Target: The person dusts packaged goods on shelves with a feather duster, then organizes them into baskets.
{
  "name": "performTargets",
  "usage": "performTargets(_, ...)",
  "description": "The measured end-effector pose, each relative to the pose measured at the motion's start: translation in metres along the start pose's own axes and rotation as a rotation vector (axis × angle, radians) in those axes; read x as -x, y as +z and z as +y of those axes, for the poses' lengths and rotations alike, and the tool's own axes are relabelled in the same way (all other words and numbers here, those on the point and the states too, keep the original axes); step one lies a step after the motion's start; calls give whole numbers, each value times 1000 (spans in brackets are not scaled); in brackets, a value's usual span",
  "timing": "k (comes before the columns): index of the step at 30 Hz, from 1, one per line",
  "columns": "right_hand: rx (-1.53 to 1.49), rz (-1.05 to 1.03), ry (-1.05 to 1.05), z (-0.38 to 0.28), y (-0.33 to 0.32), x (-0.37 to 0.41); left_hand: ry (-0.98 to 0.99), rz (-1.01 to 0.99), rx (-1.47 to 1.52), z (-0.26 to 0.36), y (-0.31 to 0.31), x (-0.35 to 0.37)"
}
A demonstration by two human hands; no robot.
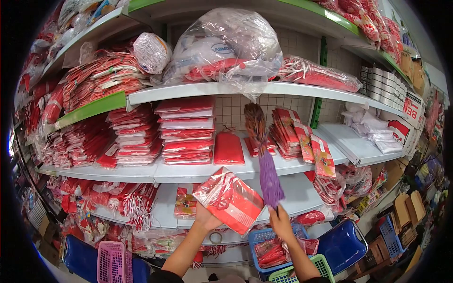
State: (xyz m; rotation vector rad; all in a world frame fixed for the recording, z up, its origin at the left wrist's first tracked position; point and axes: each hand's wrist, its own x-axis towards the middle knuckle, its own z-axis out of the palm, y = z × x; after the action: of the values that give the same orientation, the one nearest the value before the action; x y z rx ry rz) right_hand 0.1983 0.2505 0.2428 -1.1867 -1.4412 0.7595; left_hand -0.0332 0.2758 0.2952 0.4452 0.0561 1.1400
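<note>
My left hand (207, 218) is closed on the lower left edge of a flat red packet (231, 200) in clear plastic wrap, tilted in front of the shelves. My right hand (281, 224) is wrapped round the short dark handle of a duster (265, 160), purple near the hand and brown and feathery at its tip. The duster points up, its tip in front of the gap below the upper shelf. Behind it, a single red packet (229, 148) lies beside a tall stack of similar packets (186, 132) on the middle shelf.
A big clear plastic bag (226, 45) fills the centre of the upper shelf (188, 90). Several red packets (285, 134) lean right of the duster. Below stand a blue basket (255, 236) holding red packets, a green basket (323, 266) and a pink basket (112, 262).
</note>
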Motion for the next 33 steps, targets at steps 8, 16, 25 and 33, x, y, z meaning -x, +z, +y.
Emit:
performTargets(8,-587,-360,229,-47,9,-120,-170,-66,-25,6,-20,2)
performTargets(16,-885,-288,227,-7,18,-100,-237,-6,-72,7,-46,10)
performTargets(25,-40,-395,-174,40,74,14,-385,220,-250,-45,-92,16)
performTargets(33,-111,-375,-19,119,63,21,-336,575,-613,-78,-95,35)
